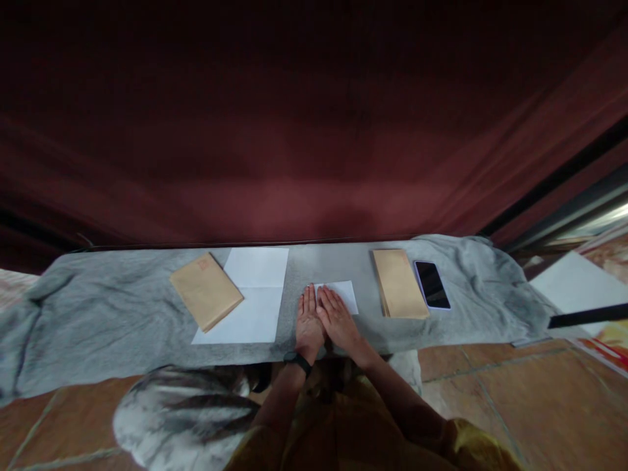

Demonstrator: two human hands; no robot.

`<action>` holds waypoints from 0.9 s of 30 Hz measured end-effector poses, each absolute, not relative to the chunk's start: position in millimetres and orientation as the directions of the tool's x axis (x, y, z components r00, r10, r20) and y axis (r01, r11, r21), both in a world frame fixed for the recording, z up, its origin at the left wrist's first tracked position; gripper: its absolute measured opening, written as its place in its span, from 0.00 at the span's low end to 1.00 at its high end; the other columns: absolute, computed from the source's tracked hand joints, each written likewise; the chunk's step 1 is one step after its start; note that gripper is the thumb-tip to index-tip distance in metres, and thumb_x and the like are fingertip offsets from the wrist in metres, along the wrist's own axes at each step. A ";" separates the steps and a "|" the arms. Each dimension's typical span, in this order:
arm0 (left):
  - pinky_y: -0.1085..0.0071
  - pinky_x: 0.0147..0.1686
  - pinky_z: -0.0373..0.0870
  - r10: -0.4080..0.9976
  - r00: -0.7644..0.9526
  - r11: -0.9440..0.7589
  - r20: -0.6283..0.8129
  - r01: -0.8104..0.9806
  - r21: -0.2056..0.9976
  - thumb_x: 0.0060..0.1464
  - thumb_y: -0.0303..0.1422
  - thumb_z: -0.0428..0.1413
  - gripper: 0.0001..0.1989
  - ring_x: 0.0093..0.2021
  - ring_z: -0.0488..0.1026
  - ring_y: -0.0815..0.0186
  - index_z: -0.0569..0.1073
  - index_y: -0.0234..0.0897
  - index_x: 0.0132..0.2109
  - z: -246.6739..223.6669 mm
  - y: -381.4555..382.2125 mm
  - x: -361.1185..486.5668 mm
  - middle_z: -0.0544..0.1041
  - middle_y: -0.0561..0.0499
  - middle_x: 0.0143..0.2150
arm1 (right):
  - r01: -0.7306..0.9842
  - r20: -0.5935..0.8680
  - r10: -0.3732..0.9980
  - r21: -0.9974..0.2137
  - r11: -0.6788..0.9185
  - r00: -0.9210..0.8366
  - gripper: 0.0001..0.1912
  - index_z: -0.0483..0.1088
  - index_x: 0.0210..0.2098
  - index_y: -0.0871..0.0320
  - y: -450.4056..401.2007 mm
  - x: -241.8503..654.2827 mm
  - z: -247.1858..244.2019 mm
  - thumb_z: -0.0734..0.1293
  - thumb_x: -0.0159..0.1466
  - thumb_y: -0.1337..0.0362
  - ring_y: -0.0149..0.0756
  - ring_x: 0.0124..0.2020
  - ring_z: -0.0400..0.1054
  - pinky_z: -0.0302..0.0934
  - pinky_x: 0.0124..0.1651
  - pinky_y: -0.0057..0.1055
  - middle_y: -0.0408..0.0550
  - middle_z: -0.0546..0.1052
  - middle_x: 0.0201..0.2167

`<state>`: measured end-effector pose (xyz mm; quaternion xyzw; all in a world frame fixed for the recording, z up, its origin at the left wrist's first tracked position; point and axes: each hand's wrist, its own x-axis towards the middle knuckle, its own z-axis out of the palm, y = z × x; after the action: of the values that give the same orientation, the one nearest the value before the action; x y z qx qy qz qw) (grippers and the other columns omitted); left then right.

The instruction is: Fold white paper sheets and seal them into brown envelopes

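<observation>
A small folded white paper [346,294] lies on the grey cloth [338,261] in front of me. My right hand [337,319] rests flat on its left part, fingers stretched out. Close beside it, my left hand [309,322], with a dark band at the wrist, lies flat at the paper's left end. Part of the paper is hidden under the hands. To the left are larger white sheets [260,314] with a crease, partly covered by a stack of brown envelopes [206,291]. Another stack of brown envelopes [400,284] is on the right.
A phone [432,285] with a dark screen lies right of the right-hand envelopes. Behind the cloth-covered surface rises a dark red panel [314,209]. At the far right are a white sheet [579,288] and a black bar [589,316]. Tiled floor [549,392] shows below.
</observation>
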<state>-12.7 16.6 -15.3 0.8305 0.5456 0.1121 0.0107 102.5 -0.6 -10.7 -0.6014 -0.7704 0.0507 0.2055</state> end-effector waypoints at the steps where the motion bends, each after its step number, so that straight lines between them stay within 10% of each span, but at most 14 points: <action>1: 0.51 0.71 0.50 0.908 0.381 -0.406 0.174 0.903 0.141 0.60 0.27 0.47 0.34 0.76 0.43 0.52 0.53 0.24 0.72 -15.4 16.5 -12.6 0.50 0.33 0.75 | 0.904 0.253 0.947 -0.325 0.276 -0.198 0.28 0.52 0.72 0.64 0.3 101.2 -11.6 0.51 0.74 0.63 0.38 0.72 0.52 0.52 0.72 0.44 0.55 0.60 0.71; 27: 0.48 0.69 0.55 0.907 0.318 -0.382 0.277 0.897 0.222 0.68 0.43 0.44 0.33 0.73 0.52 0.51 0.54 0.28 0.72 -17.2 18.5 -12.6 0.57 0.34 0.73 | 0.986 0.294 0.955 -0.169 0.009 0.042 0.29 0.50 0.72 0.66 -22.3 144.3 -30.3 0.53 0.74 0.63 0.46 0.71 0.53 0.48 0.71 0.50 0.61 0.59 0.70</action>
<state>-12.6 18.5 -17.2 0.8116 0.5556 0.1802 0.0136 144.3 -22.3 -30.3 -0.7026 -0.6905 -0.0461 0.1659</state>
